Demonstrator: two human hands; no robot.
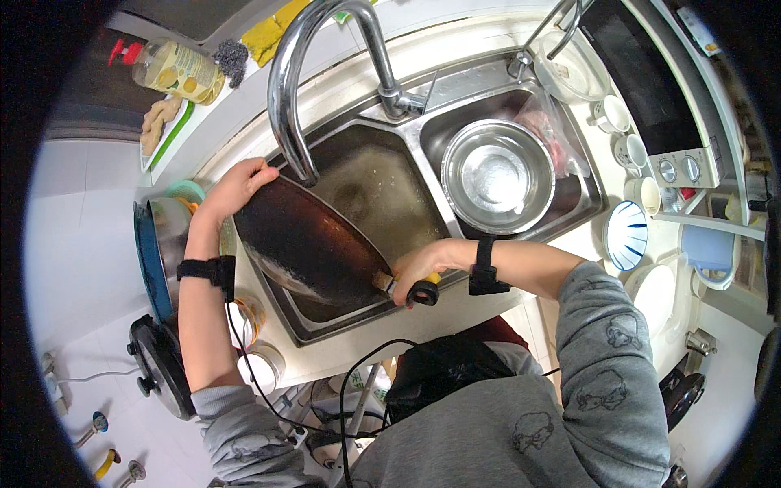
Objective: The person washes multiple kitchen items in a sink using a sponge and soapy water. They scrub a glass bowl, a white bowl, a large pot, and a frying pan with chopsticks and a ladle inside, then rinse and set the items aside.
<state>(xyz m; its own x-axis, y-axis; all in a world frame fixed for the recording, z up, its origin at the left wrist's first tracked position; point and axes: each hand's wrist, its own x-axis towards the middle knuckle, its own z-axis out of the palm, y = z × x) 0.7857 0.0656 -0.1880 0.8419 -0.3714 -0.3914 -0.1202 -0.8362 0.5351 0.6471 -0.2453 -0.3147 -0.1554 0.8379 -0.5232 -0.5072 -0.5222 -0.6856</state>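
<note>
A dark wok [311,250] is tilted over the left basin of a steel double sink, its browned inside facing the basin. My left hand [241,186] grips the wok's rim at the upper left. My right hand [421,268] is at the handle end, near its black tip, with a bit of something yellow beside the fingers. Cloudy water [372,183] stands in the left basin. In the right basin sits a steel bowl [497,177] with a shiny inside, next to a clear plastic bag [552,137] with something pinkish in it.
A chrome faucet [287,85] arches over the left basin. A dish soap bottle [177,70], a grey scourer [232,60] and a yellow cloth [268,36] lie on the ledge behind. Cups [611,114] and a striped bowl [626,235] line the right side by a microwave [647,79]. Jars [262,369] stand at lower left.
</note>
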